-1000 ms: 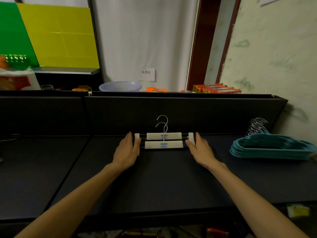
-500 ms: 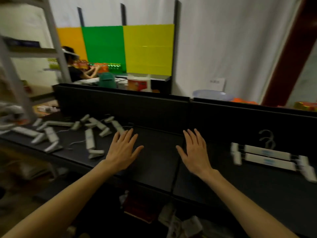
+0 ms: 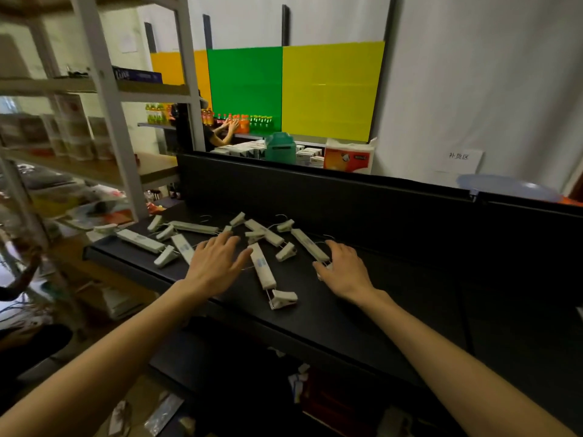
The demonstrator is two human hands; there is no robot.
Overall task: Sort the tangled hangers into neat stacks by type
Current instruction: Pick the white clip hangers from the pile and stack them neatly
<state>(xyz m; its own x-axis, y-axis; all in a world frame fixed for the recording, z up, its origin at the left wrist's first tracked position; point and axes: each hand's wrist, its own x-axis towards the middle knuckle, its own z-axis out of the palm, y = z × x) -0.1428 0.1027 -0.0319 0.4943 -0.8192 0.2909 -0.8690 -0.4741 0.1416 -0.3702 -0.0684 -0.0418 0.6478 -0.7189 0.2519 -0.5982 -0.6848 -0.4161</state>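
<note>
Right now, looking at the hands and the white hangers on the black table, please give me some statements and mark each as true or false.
1. The white clip hangers lie scattered on the black table. True.
2. The left hand lifts a hanger high. False: it is spread flat and low over the pile.
3. The right hand is at a hanger's end. True.
4. The hangers form one neat stack. False: they point many ways.

I can make out only handwritten characters on the white paper sign (image 3: 459, 159) on the wall, too blurred to read.
</note>
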